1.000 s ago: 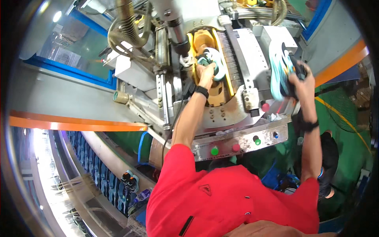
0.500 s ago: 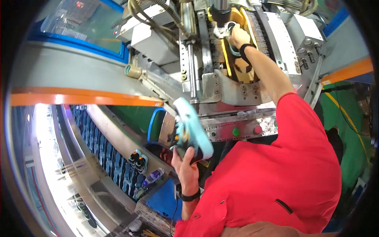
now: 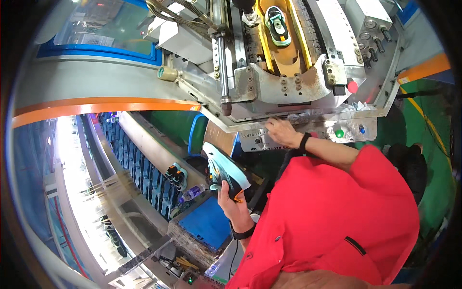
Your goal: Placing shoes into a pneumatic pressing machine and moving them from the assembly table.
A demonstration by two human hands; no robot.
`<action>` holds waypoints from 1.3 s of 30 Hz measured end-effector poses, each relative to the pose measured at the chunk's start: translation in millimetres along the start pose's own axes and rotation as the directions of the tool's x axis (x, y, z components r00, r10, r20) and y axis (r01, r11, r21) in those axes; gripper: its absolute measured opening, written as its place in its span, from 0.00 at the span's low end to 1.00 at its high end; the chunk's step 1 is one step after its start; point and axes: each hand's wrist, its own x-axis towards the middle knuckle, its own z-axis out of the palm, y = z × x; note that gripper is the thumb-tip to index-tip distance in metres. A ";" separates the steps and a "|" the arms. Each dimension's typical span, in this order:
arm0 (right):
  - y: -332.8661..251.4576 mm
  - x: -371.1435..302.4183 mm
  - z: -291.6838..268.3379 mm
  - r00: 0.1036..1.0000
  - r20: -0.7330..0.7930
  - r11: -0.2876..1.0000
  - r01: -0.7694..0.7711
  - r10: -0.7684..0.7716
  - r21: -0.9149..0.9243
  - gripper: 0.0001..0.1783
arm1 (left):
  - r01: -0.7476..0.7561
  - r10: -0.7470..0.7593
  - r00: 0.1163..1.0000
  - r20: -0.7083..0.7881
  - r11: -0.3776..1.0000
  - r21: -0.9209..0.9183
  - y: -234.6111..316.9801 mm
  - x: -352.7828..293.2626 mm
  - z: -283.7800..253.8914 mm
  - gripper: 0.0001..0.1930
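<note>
My left hand (image 3: 234, 208) grips a sneaker (image 3: 226, 168) with a pale blue sole and a black upper, held tilted in front of my body. Over the front control panel (image 3: 308, 141) of the machine, my right hand (image 3: 284, 133) is curled; its fingertips are hidden, and whether they touch a control I cannot tell. Up in the machine another sneaker (image 3: 277, 26), dark with a pale rim, rests on a tan pad (image 3: 290, 62) between yellow side strips.
A conveyor (image 3: 134, 168) runs along my left, with a pair of sneakers (image 3: 176, 176) and a purple-capped bottle (image 3: 192, 193) at its edge. Nearer stands a blue-topped stand (image 3: 202, 221). Lit green (image 3: 339, 133) and blue (image 3: 362, 129) buttons sit on the panel's right.
My right hand has let go of the sneaker in the machine and come back to the panel. My left hand has lowered its sneaker slightly. The view has shifted.
</note>
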 end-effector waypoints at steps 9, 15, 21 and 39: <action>41.0 -18.1 38.7 0.957 0.286 0.998 0.058 -0.045 -0.039 0.15 | -0.066 0.063 0.985 -0.159 0.998 -0.018 -16.6 -44.9 5.9 0.11; 48.0 -17.2 23.7 0.944 0.331 0.987 -0.038 -0.016 0.156 0.18 | -0.117 0.122 0.964 -0.238 0.993 0.034 -21.2 -61.0 -13.2 0.13; 46.7 -13.8 42.8 0.941 0.311 0.991 0.125 -0.133 0.048 0.16 | -0.172 0.114 0.933 -0.341 0.975 -0.143 -45.1 -106.6 -69.7 0.14; -652.5 75.4 99.4 -0.095 -0.183 -0.159 0.913 -0.978 0.375 0.14 | -0.678 -0.139 0.149 -0.979 0.706 -0.203 -169.6 -191.0 -550.2 0.12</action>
